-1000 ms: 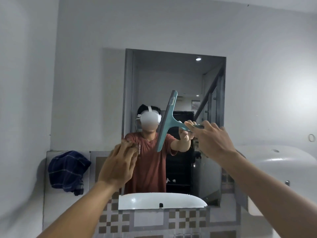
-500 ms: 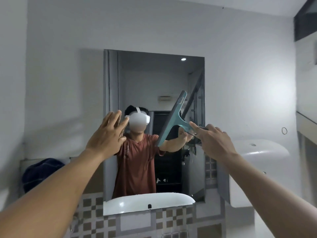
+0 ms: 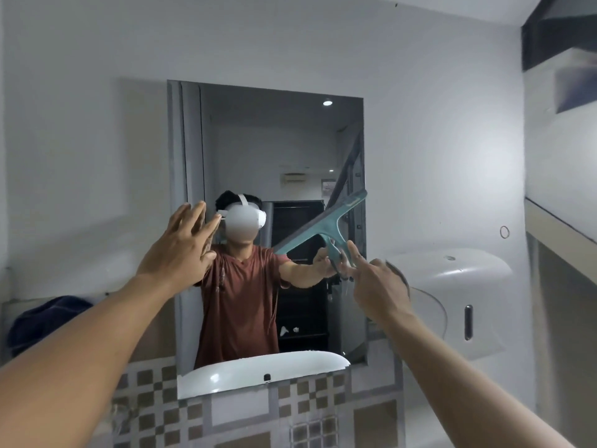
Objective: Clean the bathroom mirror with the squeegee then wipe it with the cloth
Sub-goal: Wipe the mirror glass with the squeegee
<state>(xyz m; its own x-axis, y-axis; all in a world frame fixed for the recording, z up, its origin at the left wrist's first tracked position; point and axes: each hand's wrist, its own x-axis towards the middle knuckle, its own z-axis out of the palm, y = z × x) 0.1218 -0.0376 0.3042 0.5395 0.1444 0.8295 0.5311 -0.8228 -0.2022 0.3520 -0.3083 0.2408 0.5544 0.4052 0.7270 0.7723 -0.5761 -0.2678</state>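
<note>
Right hand (image 3: 378,282) grip around teal squeegee (image 3: 323,224) handle — left hand (image 3: 179,250) fingers spread wide — against mirror (image 3: 274,140).

Glossy glass mirror (image 3: 258,150), matt teal plastic squeegee (image 3: 326,226), dark cloth (image 3: 42,318).

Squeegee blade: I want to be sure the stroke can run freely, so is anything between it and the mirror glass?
Nothing visible. The squeegee, held in the right hand, is tilted at the mirror's right side; the open left hand is at the mirror's left edge.
</note>
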